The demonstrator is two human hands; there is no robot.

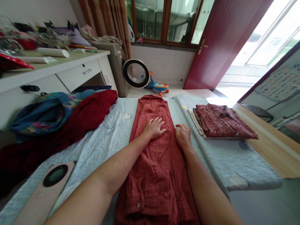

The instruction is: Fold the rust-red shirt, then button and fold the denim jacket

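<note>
A rust-red garment [152, 162] lies folded into a long narrow strip down the middle of a pale blue quilted bed cover [110, 134]. My left hand [155, 128] rests flat on the cloth with fingers spread, palm down. My right hand [183, 135] sits at the garment's right edge, fingers curled loosely against the fabric; whether it pinches the edge is unclear.
A folded red patterned shirt [222, 125] lies on the right. Dark red cloth [77, 122] and a blue patterned bundle [39, 115] are heaped on the left. A phone [49, 184] lies at the near left. A cluttered desk [58, 62], washing machine [124, 72] and open door [220, 40] stand beyond.
</note>
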